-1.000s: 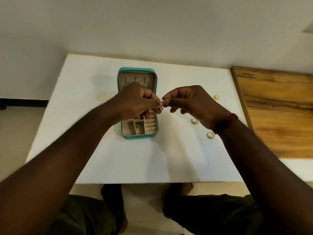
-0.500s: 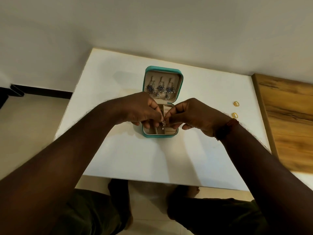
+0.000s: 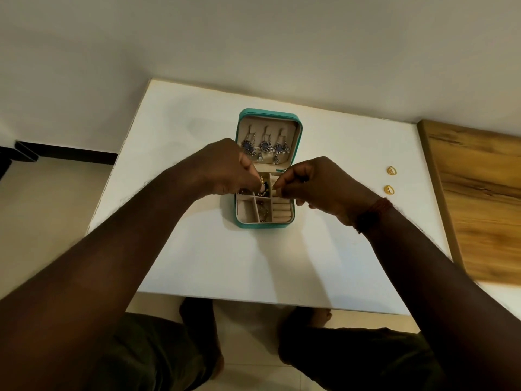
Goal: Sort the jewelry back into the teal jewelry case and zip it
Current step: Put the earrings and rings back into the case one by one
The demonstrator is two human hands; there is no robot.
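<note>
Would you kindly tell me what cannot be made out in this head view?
All head view:
- Whatever the left hand and right hand pinch, if anything: too small, covered by the hands themselves.
- The teal case, far compartments: under both hands.
- The gold rings: too small for detail.

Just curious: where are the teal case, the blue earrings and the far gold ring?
Case (image 3: 262, 225): head view, teal front wall.
Earrings (image 3: 264, 146): head view, middle earring's blue stone.
Far ring (image 3: 391, 170): head view, its band.

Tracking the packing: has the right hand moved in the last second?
Yes. The right hand has moved left, from beside the teal case to over its right side.
</note>
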